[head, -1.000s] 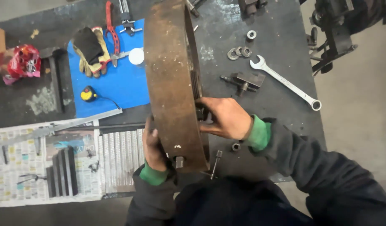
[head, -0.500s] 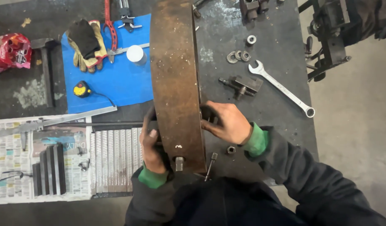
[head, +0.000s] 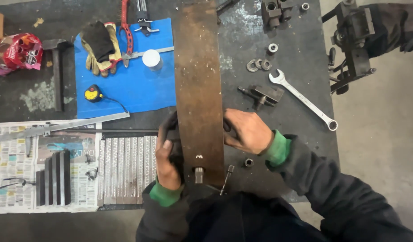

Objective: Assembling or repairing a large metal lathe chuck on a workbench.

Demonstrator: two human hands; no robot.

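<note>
Two hands (head: 168, 161) (head: 246, 132) flank one rusty band (head: 198, 89).

The person wears a dark charcoal, slightly fuzzy knit jacket with long sleeves that cover both arms to the wrists. Bright green ribbed cuffs of an inner garment stick out at each wrist. The bare left hand (head: 167, 162) and bare right hand (head: 247, 131) carry no gloves, rings or watch. The jacket's body looks nearly black.
</note>
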